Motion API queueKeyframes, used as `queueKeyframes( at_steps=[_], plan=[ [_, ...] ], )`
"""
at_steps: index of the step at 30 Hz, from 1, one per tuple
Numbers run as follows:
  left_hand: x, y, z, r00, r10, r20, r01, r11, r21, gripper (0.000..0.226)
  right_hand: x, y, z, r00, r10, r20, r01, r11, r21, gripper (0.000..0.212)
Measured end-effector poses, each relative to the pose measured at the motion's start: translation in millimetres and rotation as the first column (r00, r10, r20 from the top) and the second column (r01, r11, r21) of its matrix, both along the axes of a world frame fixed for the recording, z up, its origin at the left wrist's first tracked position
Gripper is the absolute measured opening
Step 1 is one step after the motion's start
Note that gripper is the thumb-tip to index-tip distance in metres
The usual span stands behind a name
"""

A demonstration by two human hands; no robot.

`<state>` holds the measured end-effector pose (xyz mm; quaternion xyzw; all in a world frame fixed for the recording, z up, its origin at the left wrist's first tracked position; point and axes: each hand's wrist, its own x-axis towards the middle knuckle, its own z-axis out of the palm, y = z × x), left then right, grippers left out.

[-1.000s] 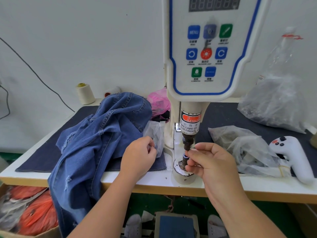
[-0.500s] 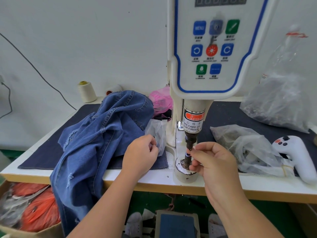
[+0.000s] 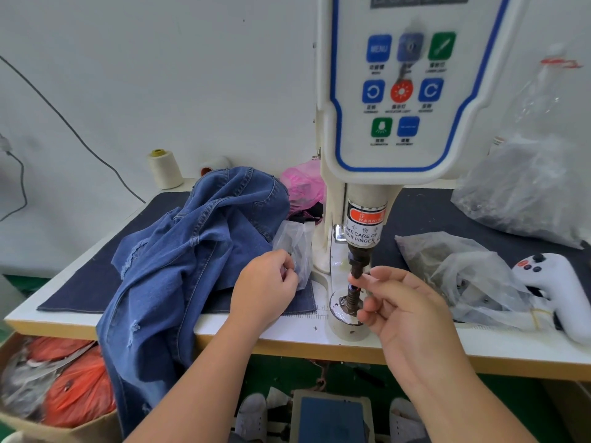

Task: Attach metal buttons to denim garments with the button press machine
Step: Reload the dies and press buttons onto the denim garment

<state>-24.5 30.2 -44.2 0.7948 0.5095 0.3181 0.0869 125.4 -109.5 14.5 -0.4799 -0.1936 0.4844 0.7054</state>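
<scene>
The denim garment (image 3: 192, 266) is lying heaped on the left part of the table (image 3: 415, 346), one leg hanging over the front edge; it is looking soft, floppy and fairly heavy, so it will probably be sagging and dragging unless it is gathered close to the spot being pressed and held flat there. The metal button parts are likely small, hard and slippery, best pinched at the rim with fingertips. The button press machine (image 3: 383, 123) is standing at the middle of the table, its lower die (image 3: 347, 310) sitting below the punch (image 3: 358, 266).

The right hand (image 3: 406, 311) is reaching in from the lower right, its forefinger and thumb closing at the punch tip in a pinch, apparently seating a button piece, though the piece itself is too small to make out. The left hand (image 3: 265, 286) is resting on the garment's edge, fingers curling at the mouth of a small clear plastic bag (image 3: 297, 247); whether it is gripping something from inside is not showing
</scene>
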Motion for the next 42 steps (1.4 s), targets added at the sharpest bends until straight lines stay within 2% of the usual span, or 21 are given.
queueKeyframes(
  at_steps=[9,15,20,26,30,32,36,40,42],
  plan=[
    [0.5,0.7,-0.5,1.0,0.002,0.004,-0.002,1.0,0.0,0.007,-4.5,-10.3,9.0,0.98,0.085,-0.178,-0.075,0.995,0.064,0.025],
    [0.2,-0.6,0.4,1.0,0.002,0.003,-0.002,1.0,0.001,0.007,-6.4,-18.4,15.2,0.966,0.087,-0.245,-0.072,0.995,0.071,0.051],
    [0.5,-1.2,1.4,1.0,0.005,0.012,-0.005,1.0,-0.015,0.007,-7.6,-22.3,21.8,0.974,0.084,-0.21,-0.071,0.995,0.067,0.062],
    [1.0,-0.9,2.0,1.0,0.006,0.019,-0.005,1.0,-0.027,0.006,-9.9,-24.2,18.5,0.975,0.111,-0.192,-0.1,0.993,0.068,0.038],
    [0.6,-0.8,0.9,1.0,0.002,0.02,-0.002,1.0,-0.02,0.007,-9.9,-24.4,16.2,0.972,0.12,-0.204,-0.107,0.992,0.072,0.039],
    [0.7,-0.9,0.8,1.0,0.002,0.017,-0.002,1.0,-0.018,0.007,-10.8,-24.2,17.1,0.983,0.101,-0.155,-0.092,0.994,0.062,0.034],
    [0.3,-2.6,1.8,1.0,0.004,0.018,-0.003,1.0,-0.026,0.007,-10.3,-24.2,16.9,0.99,0.084,-0.11,-0.079,0.996,0.05,0.014],
    [-3.6,-7.8,11.4,0.992,-0.037,0.122,0.042,0.998,-0.039,0.009,-5.3,-24.4,12.5,0.996,0.029,-0.08,-0.028,1.0,0.014,0.03],
    [-6.7,-7.7,26.6,0.991,-0.079,0.109,0.078,0.997,0.015,0.01,-0.7,-24.3,11.8,0.999,-0.024,-0.043,0.023,1.0,-0.009,0.042]
  ],
)
